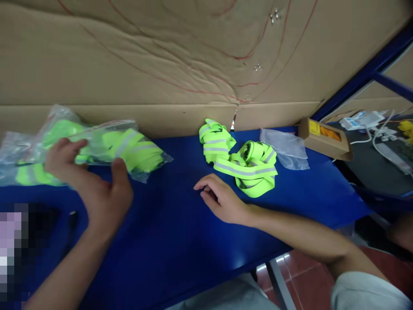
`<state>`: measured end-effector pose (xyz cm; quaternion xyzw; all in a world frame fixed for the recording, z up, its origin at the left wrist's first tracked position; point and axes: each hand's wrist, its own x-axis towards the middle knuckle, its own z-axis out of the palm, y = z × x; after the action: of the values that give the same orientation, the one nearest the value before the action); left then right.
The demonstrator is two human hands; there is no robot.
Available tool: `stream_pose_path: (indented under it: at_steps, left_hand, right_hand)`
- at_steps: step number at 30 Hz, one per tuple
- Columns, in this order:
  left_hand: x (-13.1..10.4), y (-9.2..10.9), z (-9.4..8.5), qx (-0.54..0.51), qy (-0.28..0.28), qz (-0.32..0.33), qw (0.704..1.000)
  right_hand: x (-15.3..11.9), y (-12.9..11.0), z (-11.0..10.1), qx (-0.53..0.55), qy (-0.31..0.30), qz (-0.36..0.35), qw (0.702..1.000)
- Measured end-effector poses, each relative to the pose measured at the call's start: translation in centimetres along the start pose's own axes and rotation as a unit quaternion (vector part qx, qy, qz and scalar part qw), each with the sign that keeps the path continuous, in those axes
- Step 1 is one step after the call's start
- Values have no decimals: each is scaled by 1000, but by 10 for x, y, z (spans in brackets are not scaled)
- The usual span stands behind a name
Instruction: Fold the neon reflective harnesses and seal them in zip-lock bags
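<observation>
My left hand (100, 185) is in front of clear plastic bags with neon-yellow reflective straps inside. Its thumb stands apart from the fingers and nothing is held; whether the fingers touch a bag (138, 150) I cannot tell. My right hand (224, 200) hovers over the blue table with loosely bent fingers, a gap between thumb and forefinger, and nothing in it. Just beyond it lie loose neon-yellow straps with grey reflective stripes, one bundle (214, 140) folded and another strap (254, 168) partly coiled. A flat clear plastic bag (285, 148) lies to their right.
A brown cardboard box (324, 140) stands at the table's right end, with white cables and adapters (364, 120) on a dark surface beyond. Brown cardboard (161, 64) with red lines and metal pins backs the blue table (180, 258). A dark cable end (72, 219) lies at left.
</observation>
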<state>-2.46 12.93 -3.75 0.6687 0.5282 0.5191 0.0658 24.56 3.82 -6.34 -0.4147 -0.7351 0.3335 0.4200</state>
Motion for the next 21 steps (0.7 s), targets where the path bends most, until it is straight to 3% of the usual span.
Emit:
stream_pose_path:
  at_steps: [3,7,9,12,15,18,21]
  left_hand:
    - [-27,17,14,36,-38,84,995]
    - [-51,34,30,20,-175,167,970]
    - [-58,37,32,24,-231,229,945]
    - [-59,43,39,8,-253,279,926]
    - [-43,59,67,-30,-245,221,944]
    - [-20,84,113,-6,-204,103,973]
    - [-6,107,152,41,-244,15,969]
  right_hand:
    - [-1,0,0,-30,-24,-26,999]
    - [1,2,-1,-96,-43,-25,994]
    - [5,4,-7,-147,-16,-4,989]
    - [14,6,-19,-199,60,33,978]
    - [22,7,-31,-207,127,16,970]
    - [22,13,-38,-181,218,18,959]
    - [18,25,-42,-139,298,41,943]
